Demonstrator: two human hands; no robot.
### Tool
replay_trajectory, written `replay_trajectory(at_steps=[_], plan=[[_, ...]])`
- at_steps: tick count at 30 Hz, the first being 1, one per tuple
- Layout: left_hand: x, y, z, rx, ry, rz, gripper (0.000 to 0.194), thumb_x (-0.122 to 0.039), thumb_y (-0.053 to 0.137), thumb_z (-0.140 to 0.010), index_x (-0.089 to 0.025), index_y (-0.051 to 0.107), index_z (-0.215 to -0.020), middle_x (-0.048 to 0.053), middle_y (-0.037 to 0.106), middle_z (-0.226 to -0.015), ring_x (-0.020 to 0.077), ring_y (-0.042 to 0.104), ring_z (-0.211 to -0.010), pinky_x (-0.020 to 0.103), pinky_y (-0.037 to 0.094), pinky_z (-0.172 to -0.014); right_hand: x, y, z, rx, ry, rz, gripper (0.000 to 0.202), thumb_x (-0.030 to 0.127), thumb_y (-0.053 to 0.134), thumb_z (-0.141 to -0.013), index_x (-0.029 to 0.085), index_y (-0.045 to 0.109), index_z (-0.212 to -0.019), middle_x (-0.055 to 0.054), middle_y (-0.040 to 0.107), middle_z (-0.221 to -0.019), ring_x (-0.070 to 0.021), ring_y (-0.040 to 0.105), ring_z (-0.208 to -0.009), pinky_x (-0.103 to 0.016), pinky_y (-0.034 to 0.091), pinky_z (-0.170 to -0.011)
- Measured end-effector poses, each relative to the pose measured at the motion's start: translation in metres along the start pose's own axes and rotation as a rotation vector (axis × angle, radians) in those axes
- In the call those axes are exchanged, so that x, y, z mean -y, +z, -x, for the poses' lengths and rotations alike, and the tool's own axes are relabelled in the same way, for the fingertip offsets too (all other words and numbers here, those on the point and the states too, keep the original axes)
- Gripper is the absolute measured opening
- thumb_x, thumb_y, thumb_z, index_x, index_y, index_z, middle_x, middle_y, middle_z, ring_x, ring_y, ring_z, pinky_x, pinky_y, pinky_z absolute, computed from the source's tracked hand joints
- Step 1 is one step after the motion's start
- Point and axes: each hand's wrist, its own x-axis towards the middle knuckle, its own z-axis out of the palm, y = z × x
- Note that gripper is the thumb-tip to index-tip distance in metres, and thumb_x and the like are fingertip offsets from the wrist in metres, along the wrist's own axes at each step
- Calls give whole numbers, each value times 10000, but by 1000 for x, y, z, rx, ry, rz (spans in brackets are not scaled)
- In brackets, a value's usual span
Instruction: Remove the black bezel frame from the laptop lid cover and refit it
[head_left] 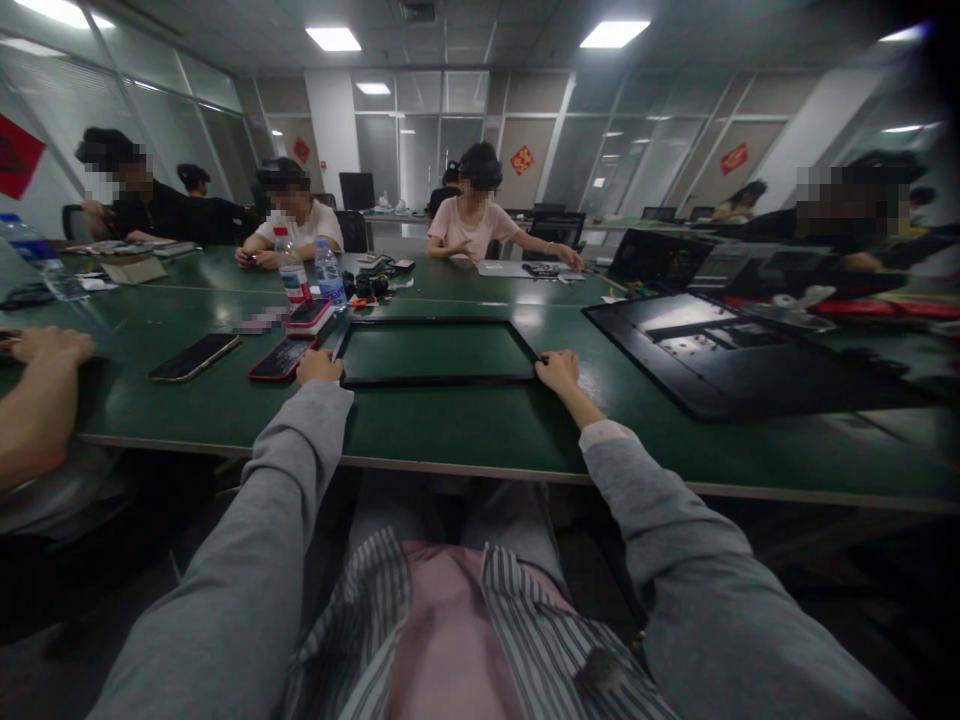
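Note:
A thin black rectangular frame [442, 380], like a screen bezel, lies on the green table in front of me, and the tabletop shows through its opening. My left hand [321, 368] is closed on its left side near the front corner. At the opposite end, my right hand [559, 372] grips the right side near the front corner. Just left of my left hand is a phone with a red edge [283, 358]. To the right of my right hand rests a large black panel [705, 350], its shiny face up, with metal parts along its far part.
Another dark phone [196, 356] lies at the left. Behind the frame stand a red-capped bottle [292, 268] and a clear water bottle [330, 274], beside tangled cables [371, 285]. A co-worker's forearm [41, 400] rests at the far left. Several people sit around the table [450, 430].

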Motion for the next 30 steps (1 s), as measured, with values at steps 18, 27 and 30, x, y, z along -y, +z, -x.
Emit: replay_trajectory(at_steps=[18,27,30], plan=[[-3,-2,0,62,-1,-107,465,-382,527,-941,-196,691,-1334,196,601,-1381,334,569,-1283,421,485,-1016,0,1,-1,28,-10,42,475,269,466,-941,104,667,-1338,-222,540,-1359,-334,455,-1300,-429,372,-1072],[-2,-1,-2,46,10,-108,438,-383,541,-941,-206,703,-1308,180,624,-1352,320,591,-1252,404,494,-995,0,0,-1,30,-3,36,471,269,466,-954,114,666,-1351,-220,535,-1357,-339,452,-1298,-432,376,-1076],[-1,0,-3,52,22,-107,428,-377,540,-946,-204,705,-1301,182,627,-1346,321,596,-1247,409,495,-995,0,0,0,26,-3,30,468,268,467,-954,117,667,-1349,-214,530,-1364,-338,462,-1290,-432,385,-1077]])
